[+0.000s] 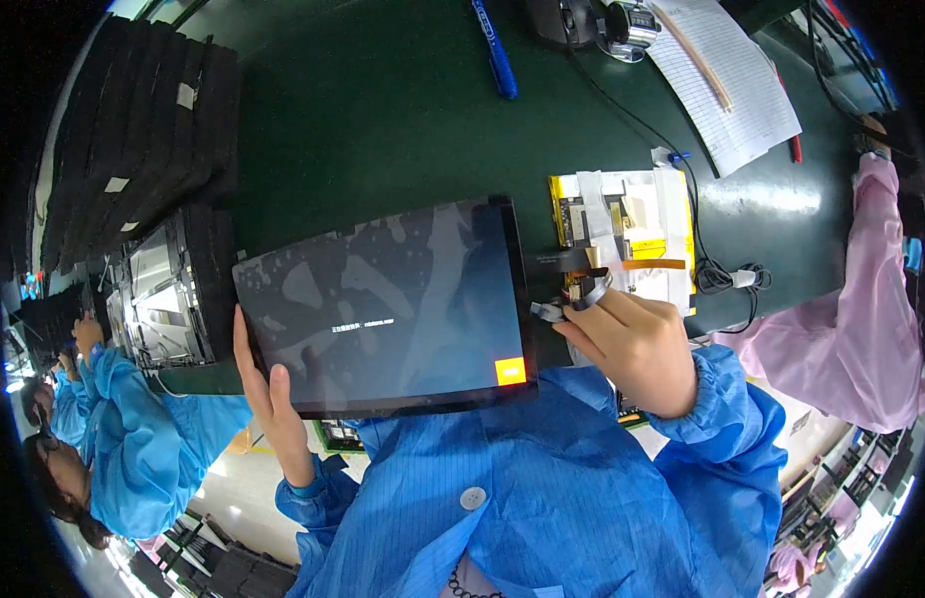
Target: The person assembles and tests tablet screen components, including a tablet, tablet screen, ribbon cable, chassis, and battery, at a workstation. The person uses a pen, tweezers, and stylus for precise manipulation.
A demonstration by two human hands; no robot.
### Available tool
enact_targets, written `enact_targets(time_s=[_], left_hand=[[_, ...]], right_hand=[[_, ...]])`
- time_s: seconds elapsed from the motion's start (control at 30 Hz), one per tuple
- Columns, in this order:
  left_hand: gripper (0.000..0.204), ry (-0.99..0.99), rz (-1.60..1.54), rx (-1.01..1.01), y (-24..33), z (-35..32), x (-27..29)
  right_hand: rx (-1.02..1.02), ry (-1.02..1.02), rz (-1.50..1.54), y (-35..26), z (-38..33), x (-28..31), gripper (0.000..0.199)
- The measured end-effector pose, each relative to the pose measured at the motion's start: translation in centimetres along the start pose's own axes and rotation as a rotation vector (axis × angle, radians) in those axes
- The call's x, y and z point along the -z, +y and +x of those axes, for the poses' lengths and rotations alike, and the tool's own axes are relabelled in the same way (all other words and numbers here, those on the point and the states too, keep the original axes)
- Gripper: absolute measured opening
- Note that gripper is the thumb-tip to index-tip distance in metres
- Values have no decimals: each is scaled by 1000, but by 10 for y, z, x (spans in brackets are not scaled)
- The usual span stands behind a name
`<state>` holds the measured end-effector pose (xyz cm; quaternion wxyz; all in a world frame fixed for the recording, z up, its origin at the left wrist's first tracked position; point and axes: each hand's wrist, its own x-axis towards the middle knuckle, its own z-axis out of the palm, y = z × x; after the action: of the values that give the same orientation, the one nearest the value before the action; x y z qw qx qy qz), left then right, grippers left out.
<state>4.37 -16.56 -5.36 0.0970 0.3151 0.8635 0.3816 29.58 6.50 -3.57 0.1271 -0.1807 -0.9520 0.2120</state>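
A black tablet screen (383,309) is tilted in front of me, lit dark blue with a small line of text and an orange square in its lower right corner. My left hand (275,404) grips its left edge, thumb on the front. My right hand (637,344) is closed in a pinch on a small silver cable plug (549,312), close to the screen's right edge. Just beyond that hand lies an opened device body (632,214) with a circuit board, yellow edges and white tape strips. A dark flat ribbon cable (562,261) runs between screen and body.
A blue marker (495,50), a mouse (562,20), a silver hand counter (632,25) and a lined sheet (726,90) lie at the back. A coiled black cable (731,279) is at right. Black foam trays (143,130) stack at left. People sit on both sides.
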Motion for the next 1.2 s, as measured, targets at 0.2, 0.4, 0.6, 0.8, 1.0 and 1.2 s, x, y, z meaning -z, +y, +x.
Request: enact_targets(time_s=[0.2, 0.4, 0.6, 0.8, 1.0, 1.2], left_hand=[[61, -20, -6, -22, 2, 1, -1], [65, -31, -27, -11, 2, 1, 0], [86, -81, -192, 69, 5, 5, 4], [94, -144, -213, 88, 14, 7, 3], [91, -148, -395, 115, 17, 10, 8], [68, -28, -272, 18, 12, -2, 8]], right_hand=[[-8, -5, 13, 5, 4, 2, 14], [85, -106, 53, 15, 3, 6, 8], [316, -240, 89, 23, 8, 12, 13], [354, -200, 17, 19, 8, 6, 9], [193, -125, -214, -8, 1, 16, 12], [-17, -107, -360, -23, 32, 83, 22]])
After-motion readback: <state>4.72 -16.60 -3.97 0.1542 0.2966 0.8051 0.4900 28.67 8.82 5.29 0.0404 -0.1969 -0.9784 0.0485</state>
